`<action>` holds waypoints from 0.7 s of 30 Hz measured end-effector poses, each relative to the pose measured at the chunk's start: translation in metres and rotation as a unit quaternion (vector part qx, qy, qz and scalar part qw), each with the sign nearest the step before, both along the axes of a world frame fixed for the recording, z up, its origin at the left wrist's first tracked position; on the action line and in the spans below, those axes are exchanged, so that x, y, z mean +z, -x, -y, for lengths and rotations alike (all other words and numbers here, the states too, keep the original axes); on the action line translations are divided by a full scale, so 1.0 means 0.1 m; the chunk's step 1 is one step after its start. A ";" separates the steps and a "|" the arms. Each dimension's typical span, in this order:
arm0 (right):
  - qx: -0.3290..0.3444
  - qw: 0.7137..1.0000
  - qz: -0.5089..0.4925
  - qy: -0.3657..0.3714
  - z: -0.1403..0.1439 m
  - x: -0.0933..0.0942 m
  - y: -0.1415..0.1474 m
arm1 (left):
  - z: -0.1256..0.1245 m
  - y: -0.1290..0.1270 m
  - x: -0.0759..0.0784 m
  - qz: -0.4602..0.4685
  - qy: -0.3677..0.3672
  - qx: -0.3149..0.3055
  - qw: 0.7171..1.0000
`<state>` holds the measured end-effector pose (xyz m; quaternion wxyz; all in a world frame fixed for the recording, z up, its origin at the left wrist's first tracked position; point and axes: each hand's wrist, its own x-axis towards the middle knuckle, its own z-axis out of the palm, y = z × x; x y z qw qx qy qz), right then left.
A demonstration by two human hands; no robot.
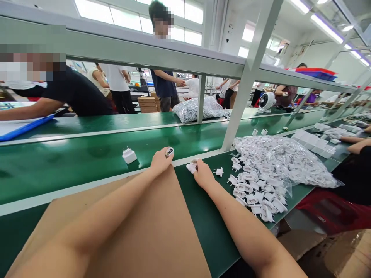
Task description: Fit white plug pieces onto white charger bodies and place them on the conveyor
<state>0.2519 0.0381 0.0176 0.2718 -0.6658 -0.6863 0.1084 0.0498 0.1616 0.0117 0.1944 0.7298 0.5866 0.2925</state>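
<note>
white plug parts [268,189], green belt [95,166], brown cardboard [150,231]

The green-topped counter [199,208] carries a clear plastic bag [284,158] of white parts. Loose white pieces [268,213], some with prongs, lie heaped against the bag's near left side, and a lone pronged piece [219,172] sits just left of that bag. Brown cardboard [150,231] covers the counter well to the bag's left; rows of white blocks [313,143] lie just beyond its right part. Past a pale strip, behind the bag, runs a glossy green belt [87,166], bearing two small white housings [264,132] close behind the bag and a white adapter body [129,156] far to its left.
</note>
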 end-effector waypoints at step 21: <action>0.098 0.930 -0.353 0.036 0.18 0.25 0.25 | 1.26 0.22 -0.06 0.198 0.053 -0.214 0.955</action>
